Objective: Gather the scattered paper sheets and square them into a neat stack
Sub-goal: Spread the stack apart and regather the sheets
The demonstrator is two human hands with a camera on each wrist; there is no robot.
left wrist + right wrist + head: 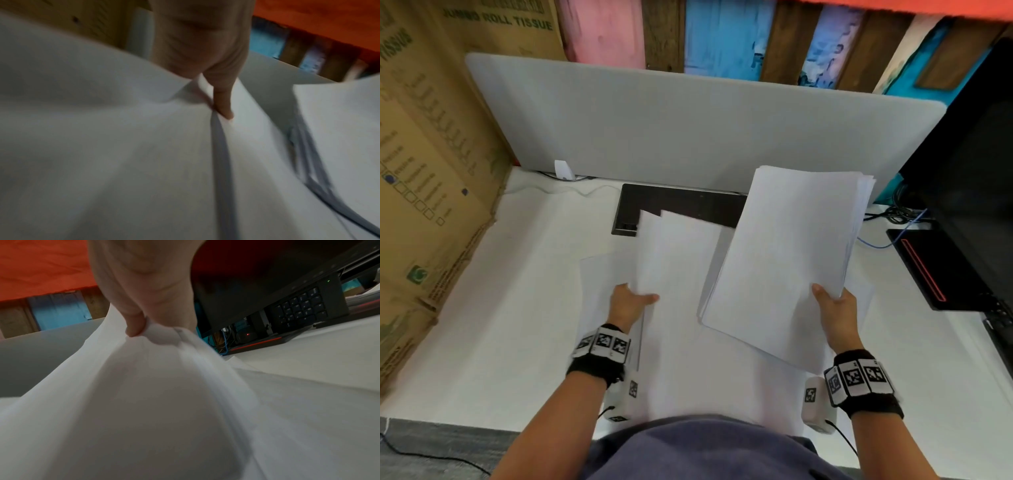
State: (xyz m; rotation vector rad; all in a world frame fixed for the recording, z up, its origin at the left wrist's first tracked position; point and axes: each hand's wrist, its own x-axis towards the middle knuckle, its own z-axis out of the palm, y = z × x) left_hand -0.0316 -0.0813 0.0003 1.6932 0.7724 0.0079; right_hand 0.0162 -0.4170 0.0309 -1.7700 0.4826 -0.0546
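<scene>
Head view: right hand [834, 310] pinches the stack [791, 260], left hand [628, 303] pinches loose sheets [674, 260]; slide those under, edges aligned.

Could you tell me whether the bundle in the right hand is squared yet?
Not squared: the bundle in the right hand has far edges fanned out unevenly.

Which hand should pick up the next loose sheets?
Left. The left hand already pinches the loose sheets on the desk; the right hand holds the gathered bundle aloft.
</scene>
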